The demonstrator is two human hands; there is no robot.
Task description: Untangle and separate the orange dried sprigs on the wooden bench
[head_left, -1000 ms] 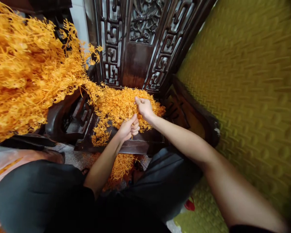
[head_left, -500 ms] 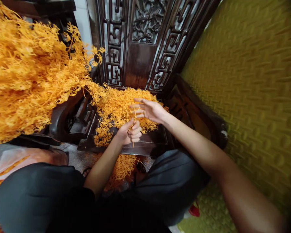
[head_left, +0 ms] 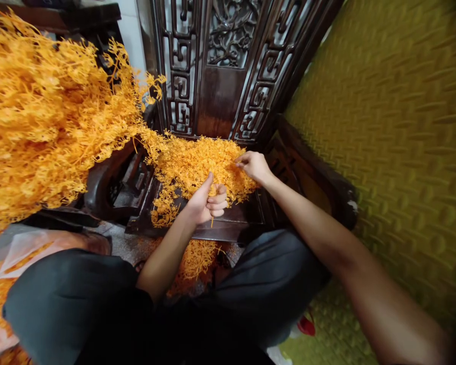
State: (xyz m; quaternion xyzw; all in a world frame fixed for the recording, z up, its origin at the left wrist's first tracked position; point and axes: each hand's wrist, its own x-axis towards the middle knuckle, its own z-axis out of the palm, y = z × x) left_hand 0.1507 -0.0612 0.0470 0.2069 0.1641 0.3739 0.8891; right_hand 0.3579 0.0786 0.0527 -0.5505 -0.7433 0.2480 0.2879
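Item one: a pile of orange sprigs [head_left: 197,157], thin-stemmed with frilled, branching tips. We find it spread over the back and middle of a dark wooden chair seat [head_left: 243,215], a loose clump hanging toward the seat's front left.

Item two: left hand [head_left: 207,203], held above the front of the pile, thumb raised. We record its grip as closed, fingers curled into the palm around an orange stem [head_left: 212,221], whose thin end pokes out beneath the fist.

Item three: right hand [head_left: 253,166], at the right edge of the pile. We note a narrow grip, thumb and fingertips close together against the sprigs; whether anything is pinched there we cannot tell.

Item four: a far larger orange heap [head_left: 49,121], at left, trailing over the curved left armrest [head_left: 99,190] and joining the pile.

Item five: a carved chair back [head_left: 220,96] with openwork fretwork panels, directly behind the pile.

Item six: more orange pieces [head_left: 199,258] below the seat, between two legs in dark trousers [head_left: 273,274].

Item seven: a translucent pinkish bag [head_left: 66,241] at lower left, orange matter showing beside it.

Item eight: an olive-yellow embossed surface [head_left: 403,126], along the right.

Item nine: a small red object [head_left: 306,325], low beside the right leg, unidentified by us.
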